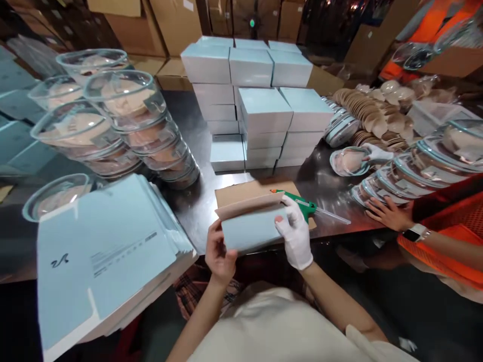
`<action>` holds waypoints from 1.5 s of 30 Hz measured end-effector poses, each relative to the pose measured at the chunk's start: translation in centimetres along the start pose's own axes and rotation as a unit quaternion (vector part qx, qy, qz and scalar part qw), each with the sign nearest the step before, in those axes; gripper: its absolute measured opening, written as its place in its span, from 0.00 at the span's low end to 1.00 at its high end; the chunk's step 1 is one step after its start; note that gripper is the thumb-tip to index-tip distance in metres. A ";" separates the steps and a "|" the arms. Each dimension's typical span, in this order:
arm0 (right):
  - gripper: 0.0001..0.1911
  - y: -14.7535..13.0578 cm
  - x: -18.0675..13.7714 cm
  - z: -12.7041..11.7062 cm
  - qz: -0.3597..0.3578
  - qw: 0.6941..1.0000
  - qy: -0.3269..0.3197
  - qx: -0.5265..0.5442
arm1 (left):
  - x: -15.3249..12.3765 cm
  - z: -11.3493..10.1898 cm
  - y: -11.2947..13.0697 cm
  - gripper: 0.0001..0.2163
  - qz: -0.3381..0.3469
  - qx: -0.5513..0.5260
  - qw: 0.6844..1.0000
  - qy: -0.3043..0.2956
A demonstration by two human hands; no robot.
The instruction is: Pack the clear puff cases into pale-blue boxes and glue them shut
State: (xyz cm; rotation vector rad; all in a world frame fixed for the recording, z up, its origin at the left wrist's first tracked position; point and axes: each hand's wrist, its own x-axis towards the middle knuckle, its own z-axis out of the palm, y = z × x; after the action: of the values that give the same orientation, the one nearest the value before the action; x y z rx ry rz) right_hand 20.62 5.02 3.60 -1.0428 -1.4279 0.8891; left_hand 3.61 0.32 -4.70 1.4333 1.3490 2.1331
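So I've got one light-blue box (pixel 252 231) right in front of me, at the middle of my clock, gripped by both ends, I'd guess to keep it square. My bare left hand (pixel 221 254) is half curled around its left end, thumb on the near edge. My gloved right hand (pixel 297 234) pinches the other end, thumb on the blue face, fingers by the raised flap; glove's probably for heat.

One pile of flat blue sheets (pixel 105 261) sits at 9 o'clock, within easy left reach, too many to count. Just past the box there's one cardboard piece (pixel 241 191), likely saving the steel table (pixel 196 213) from drips, and one green glue gun (pixel 306 205) at 2, handy for the right.

Farther out: glass bowls (pixel 124 93) at 10, four stack tops plus one loner, nested probably to save room. A co-worker's two hands, one bare (pixel 390 213) at 3, one gloved (pixel 379 153) at 2. White-sided boxes (pixel 260 120) at 12, nine tops showing.
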 end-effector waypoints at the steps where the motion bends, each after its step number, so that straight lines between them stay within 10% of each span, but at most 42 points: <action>1: 0.21 -0.2 -0.2 0.3 0.027 0.999 0.041 0.021 | 0.3 0.2 0.3 0.20 0.013 -0.020 1.000 0.014; 4: 0.27 -0.2 -0.5 -1.1 0.054 0.996 0.050 0.041 | 1.1 0.0 0.7 0.16 0.055 -0.025 0.998 -0.012; 7: 0.20 0.5 -0.7 -5.2 0.087 0.980 0.044 -0.174 | 1.7 -1.1 0.4 0.17 0.091 0.015 0.994 -0.056; 13: 0.24 3.6 0.2 -9.5 0.338 0.814 -0.007 -0.471 | 2.5 -1.7 -0.8 0.27 0.144 0.085 0.981 -0.101; 21: 0.15 5.6 1.8 -10.9 0.352 0.896 0.017 -0.268 | 2.7 -1.2 1.3 0.13 0.140 0.055 0.988 -0.030; 29: 0.23 1.1 -1.5 -8.7 0.190 0.969 0.157 -0.001 | -2.1 -1.2 3.6 0.16 -0.167 0.078 0.980 -0.075; 32: 0.16 -0.4 -3.3 -7.8 0.211 0.973 0.029 0.085 | -2.4 0.1 3.6 0.16 -0.181 0.094 0.974 -0.095; 36: 0.16 -1.3 -5.9 -7.0 0.242 0.968 -0.060 0.031 | -2.0 0.8 4.0 0.14 -0.161 0.099 0.976 -0.109; 45: 0.08 -2.5 -6.6 -3.6 -0.050 0.965 -0.121 -0.228 | -1.6 1.0 4.7 0.11 -0.099 0.087 0.984 -0.115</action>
State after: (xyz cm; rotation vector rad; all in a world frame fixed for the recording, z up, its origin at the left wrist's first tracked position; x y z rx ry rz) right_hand 23.96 -2.12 4.21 -1.2145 -1.9349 0.6427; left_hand 6.53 -2.69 -1.91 1.4853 1.5456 1.7041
